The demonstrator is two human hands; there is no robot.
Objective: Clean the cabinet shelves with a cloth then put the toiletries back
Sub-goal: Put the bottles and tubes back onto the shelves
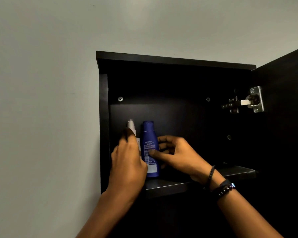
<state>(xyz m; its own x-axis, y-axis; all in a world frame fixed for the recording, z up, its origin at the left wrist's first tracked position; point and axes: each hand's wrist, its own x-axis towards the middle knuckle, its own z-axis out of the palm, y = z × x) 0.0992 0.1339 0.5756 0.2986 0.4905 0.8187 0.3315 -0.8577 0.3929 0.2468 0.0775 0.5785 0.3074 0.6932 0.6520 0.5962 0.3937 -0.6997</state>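
Observation:
A dark wall cabinet [175, 60] hangs open in front of me. On its shelf [179, 183] a blue lotion bottle [149, 134] stands upright at the left. Just left of it stands a white spray bottle [132, 125], mostly hidden behind my left hand [127, 162], which wraps around it. My right hand [175, 155] holds the blue bottle, thumb on the label and fingers curled behind it. No cloth is in view.
The cabinet door [286, 117] stands open at the right, with a metal hinge [248, 102] on it. A pale wall [41, 100] lies to the left of the cabinet. The right part of the shelf holds nothing that I can see.

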